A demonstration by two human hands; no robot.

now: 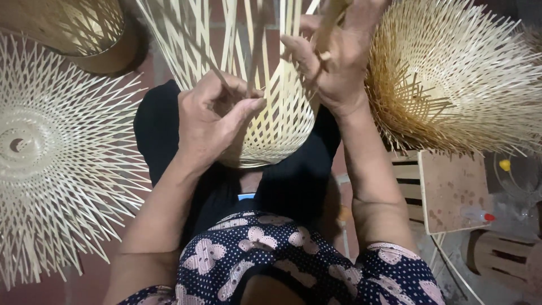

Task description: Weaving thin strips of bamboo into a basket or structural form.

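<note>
pinching one upright bamboo strip (255, 53) in my left hand (212, 121), i held the basket (276, 121) on my lap while my right hand (336, 62), nearer its rim, clasped other strips.

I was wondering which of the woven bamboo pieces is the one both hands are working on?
The pale basket on the lap, between the left hand and right hand; the others lie aside, untouched.

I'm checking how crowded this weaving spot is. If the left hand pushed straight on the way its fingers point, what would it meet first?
The left hand points right, toward the half-woven pale bamboo basket on the lap. It would probably press into that basket's open lattice wall at once, since its fingertips already pinch strips there; exact depth is unclear.
</note>
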